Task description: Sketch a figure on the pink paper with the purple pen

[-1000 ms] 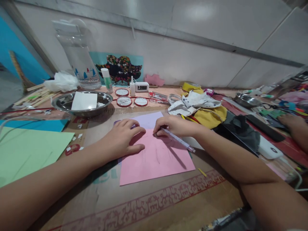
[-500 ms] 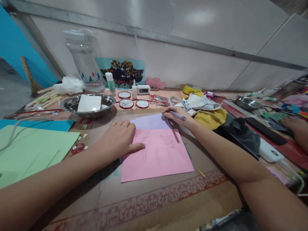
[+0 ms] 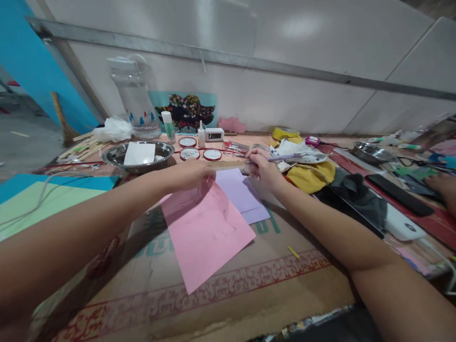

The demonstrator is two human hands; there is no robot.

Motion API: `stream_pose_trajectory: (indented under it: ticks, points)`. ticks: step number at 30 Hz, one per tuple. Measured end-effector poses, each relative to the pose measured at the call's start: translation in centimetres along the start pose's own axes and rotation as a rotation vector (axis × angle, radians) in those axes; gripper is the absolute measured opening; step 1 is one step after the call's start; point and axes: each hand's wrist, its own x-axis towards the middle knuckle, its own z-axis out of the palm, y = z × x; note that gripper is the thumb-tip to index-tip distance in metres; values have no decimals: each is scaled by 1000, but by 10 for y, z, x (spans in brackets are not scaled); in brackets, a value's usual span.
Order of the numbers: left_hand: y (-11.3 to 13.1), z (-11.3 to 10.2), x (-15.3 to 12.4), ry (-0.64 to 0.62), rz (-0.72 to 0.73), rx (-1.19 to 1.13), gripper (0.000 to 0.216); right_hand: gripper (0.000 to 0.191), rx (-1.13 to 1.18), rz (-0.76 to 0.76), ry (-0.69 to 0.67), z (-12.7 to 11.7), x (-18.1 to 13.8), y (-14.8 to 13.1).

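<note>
A pink paper sheet (image 3: 203,228) with faint pencil lines lies skewed on the cardboard-covered table (image 3: 221,289), over a lilac sheet (image 3: 239,190). My left hand (image 3: 188,175) pinches the pink sheet at its far corner, fingers closed on the paper. My right hand (image 3: 262,167) is past the lilac sheet's far edge, closed round a pen (image 3: 285,157) whose barrel points right.
A steel bowl (image 3: 117,156) holding a white card stands at the back left, with three red-rimmed lids (image 3: 199,153), a glue bottle and a clear jug behind. Green and blue sheets (image 3: 46,197) lie left. Cloth heap (image 3: 306,164) and another person's hand (image 3: 443,186) are at right.
My left hand went from lying flat on the pink sheet to gripping its far corner, and the sheet has swung round. My right hand lifted the pen off the paper toward the back.
</note>
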Motion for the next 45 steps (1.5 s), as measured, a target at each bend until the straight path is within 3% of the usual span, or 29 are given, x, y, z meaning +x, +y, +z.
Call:
stream_pose_trajectory:
  ticks: [2, 4, 7, 9, 11, 15, 19, 22, 25, 28, 31, 38, 45]
  points:
    - [6, 3, 11, 1, 21, 7, 31, 15, 133, 40, -67, 13, -8, -9]
    - [15, 9, 13, 40, 24, 17, 36, 20, 266, 130, -251, 25, -17, -18]
    - [26, 15, -1, 160, -38, 59, 45, 36, 393, 294, -510, 41, -32, -23]
    - [29, 17, -17, 227, -81, 96, 40, 43, 418, 397, -589, 49, -38, -20]
    - [32, 20, -35, 234, -130, 92, 33, 43, 389, 411, -537, 53, -41, -11]
    - [36, 30, -61, 152, -106, 27, 35, 38, 218, 111, -263, 50, -40, 1]
    - [37, 39, -67, 158, -126, -54, 42, 29, -63, -20, -176, 44, -42, -9]
    - [35, 41, -65, 161, -62, -101, 36, 27, -179, -6, -250, 45, -46, -19]
    - [32, 42, -63, 182, -10, -155, 32, 29, -146, 115, -326, 47, -47, -16]
    - [30, 43, -63, 199, 20, -198, 29, 35, -90, 183, -262, 50, -48, -3]
    - [28, 44, -62, 195, 31, -232, 27, 38, -80, 158, -216, 52, -49, 4]
    - [29, 46, -61, 206, 24, -263, 24, 31, -232, 110, -138, 56, -52, 2]
    - [29, 47, -61, 218, 26, -258, 26, 32, -217, 124, -144, 58, -53, 5]
